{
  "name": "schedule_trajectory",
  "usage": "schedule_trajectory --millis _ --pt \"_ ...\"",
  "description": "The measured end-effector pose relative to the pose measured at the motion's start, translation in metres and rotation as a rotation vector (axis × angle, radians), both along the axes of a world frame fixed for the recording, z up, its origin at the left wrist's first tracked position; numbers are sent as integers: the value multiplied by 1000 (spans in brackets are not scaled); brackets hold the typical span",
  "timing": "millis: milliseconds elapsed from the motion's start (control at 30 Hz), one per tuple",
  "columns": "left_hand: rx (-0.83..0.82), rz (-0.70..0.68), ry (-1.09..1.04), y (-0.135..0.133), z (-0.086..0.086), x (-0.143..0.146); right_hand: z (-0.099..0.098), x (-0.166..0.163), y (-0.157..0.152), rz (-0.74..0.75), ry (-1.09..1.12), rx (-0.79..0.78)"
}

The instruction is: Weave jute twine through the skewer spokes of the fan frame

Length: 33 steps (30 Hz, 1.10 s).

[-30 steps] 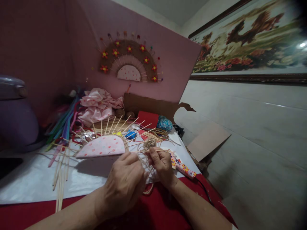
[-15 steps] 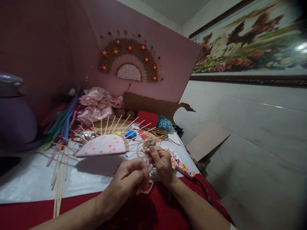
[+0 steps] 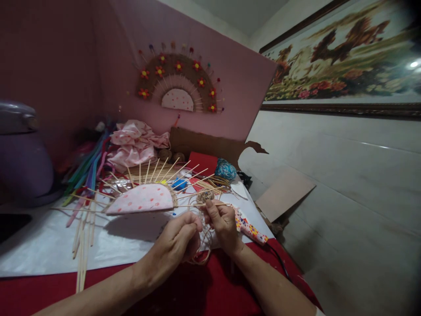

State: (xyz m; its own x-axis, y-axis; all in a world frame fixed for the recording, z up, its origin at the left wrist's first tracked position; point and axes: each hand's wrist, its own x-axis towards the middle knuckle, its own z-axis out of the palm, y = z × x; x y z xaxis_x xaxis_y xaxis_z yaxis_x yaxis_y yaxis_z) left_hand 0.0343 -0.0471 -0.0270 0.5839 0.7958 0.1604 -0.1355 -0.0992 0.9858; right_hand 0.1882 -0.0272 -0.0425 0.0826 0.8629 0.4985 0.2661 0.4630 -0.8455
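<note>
A half-round piece covered in white fabric with red dots [image 3: 141, 199] has thin wooden sticks fanning out from its curved edge, which is trimmed with twine. My right hand [image 3: 223, 226] pinches the lowest stick on the right side, holding the piece tilted above the table. Just left of it, my left hand [image 3: 180, 237] is closed, its fingertips mostly hidden. Loops of jute twine [image 3: 205, 252] hang beside its fingers and appear to run into them. Behind my right hand lies a small ball of twine [image 3: 205, 196].
A flower-patterned glue gun [image 3: 251, 230] with a black cord lies at the right. Loose sticks [image 3: 82, 263] lie at the left near colourful pipe cleaners [image 3: 87, 169]. Crumpled pink fabric [image 3: 134, 145], blue yarn [image 3: 225, 169] and a pink board [image 3: 237, 83] bearing a finished half-round decoration stand behind.
My left hand has turned slightly and its fingers have closed up more, and the twine loops beneath have shifted. My right hand stays on the stick.
</note>
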Motion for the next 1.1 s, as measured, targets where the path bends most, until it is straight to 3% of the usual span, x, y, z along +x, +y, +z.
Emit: schedule_trajectory --millis 300,533,1100 --pt "-3 -4 76 1 0 1 0 -1 0 -1 1 -7" --pt "-23 -100 33 1 -5 2 0 -1 0 -1 6 9" --pt "-216 -145 13 1 1 6 1 1 0 -12 -20 9"
